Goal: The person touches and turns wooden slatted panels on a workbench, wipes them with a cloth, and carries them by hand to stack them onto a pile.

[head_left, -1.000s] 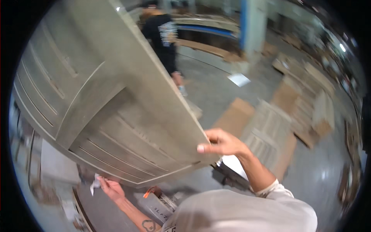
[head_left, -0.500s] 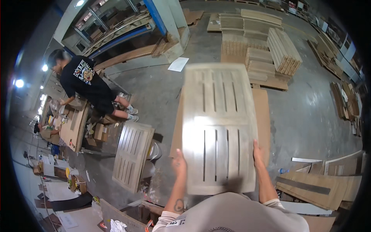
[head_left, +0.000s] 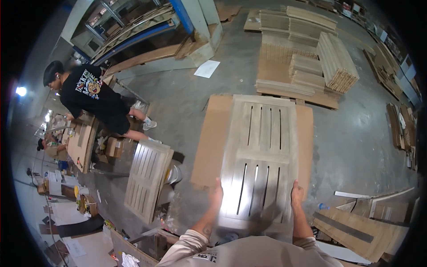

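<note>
A pale wooden slatted panel [head_left: 263,155], with two rows of long dark slots, lies lengthwise in front of me. My left hand [head_left: 216,196] is closed on its left edge near the lower end, and my right hand [head_left: 297,194] grips the opposite edge at about the same height. Beneath the panel's far part is a brown cardboard sheet [head_left: 208,144] on the floor, showing on both sides. Whether the panel rests on the cardboard or hovers just over it, I cannot tell. Both hands' fingertips are partly hidden by the panel.
A similar slatted panel [head_left: 149,180] leans at the left, beside a white bucket [head_left: 175,174]. Beyond the cardboard stand stacked wooden boards [head_left: 307,53] on a pallet. A co-worker [head_left: 91,95] in black bends over a workbench [head_left: 84,144] at left. Loose boards [head_left: 356,231] lie at lower right.
The panel has gone down and a little to the right, with both my hands still on its edges. More cardboard shows at left. The co-worker has shifted slightly.
</note>
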Demonstrator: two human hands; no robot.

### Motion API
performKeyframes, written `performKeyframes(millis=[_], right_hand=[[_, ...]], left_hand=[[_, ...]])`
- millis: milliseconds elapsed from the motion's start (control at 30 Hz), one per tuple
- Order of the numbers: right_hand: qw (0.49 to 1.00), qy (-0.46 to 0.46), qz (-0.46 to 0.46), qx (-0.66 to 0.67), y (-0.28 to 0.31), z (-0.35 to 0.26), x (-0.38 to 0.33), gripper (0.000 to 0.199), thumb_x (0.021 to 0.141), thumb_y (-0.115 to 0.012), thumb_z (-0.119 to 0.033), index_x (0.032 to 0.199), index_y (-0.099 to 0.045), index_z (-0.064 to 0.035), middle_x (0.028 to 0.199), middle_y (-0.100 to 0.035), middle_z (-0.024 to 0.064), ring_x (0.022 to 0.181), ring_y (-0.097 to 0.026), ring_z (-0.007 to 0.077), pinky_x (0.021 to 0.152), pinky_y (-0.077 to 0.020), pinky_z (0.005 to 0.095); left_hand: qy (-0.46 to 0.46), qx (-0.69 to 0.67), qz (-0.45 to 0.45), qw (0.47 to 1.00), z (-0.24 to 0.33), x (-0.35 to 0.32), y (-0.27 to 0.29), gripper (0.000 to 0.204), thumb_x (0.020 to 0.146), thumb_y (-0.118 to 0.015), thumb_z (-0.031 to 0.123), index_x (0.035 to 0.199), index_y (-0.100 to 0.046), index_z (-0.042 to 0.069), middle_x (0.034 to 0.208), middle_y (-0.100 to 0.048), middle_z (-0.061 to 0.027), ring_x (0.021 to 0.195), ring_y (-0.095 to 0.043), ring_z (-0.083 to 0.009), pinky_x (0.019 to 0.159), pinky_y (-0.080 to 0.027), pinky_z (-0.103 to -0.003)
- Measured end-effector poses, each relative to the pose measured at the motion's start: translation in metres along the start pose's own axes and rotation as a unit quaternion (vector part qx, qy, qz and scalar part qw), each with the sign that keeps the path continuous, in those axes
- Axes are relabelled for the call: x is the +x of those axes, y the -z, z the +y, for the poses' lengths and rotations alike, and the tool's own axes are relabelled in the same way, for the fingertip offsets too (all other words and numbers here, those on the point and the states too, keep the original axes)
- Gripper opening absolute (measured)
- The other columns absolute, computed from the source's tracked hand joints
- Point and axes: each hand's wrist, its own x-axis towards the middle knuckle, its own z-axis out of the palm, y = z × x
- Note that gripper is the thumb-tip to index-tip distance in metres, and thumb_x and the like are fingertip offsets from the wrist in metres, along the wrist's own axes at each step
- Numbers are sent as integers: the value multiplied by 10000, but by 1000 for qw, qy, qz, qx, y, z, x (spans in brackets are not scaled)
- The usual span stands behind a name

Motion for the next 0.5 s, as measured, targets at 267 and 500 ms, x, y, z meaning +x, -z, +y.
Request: performKeyframes(millis=[267,500], right_hand=[[999,46,-14,-5,-36,-1,27,639,921,-491,-488,750,-599,118,691,-606,249,719,-611,302,735,-455,446],[988,132,-15,-79,-38,8,9,555,872,-585,-426,1001,-628,112,973,-639,320,965,-635,370,860,-465,406]], left_hand=[[-26,88,-65,994,1,40,-1,726,906,-393,634,953,-673,-35,969,-657,-261,997,-618,-347,837,-450,-448],[100,-72,-236,964,-14,44,-6,783,886,-420,645,1350,-460,15,1397,-443,-198,1312,-397,-329,1082,-303,-402]])
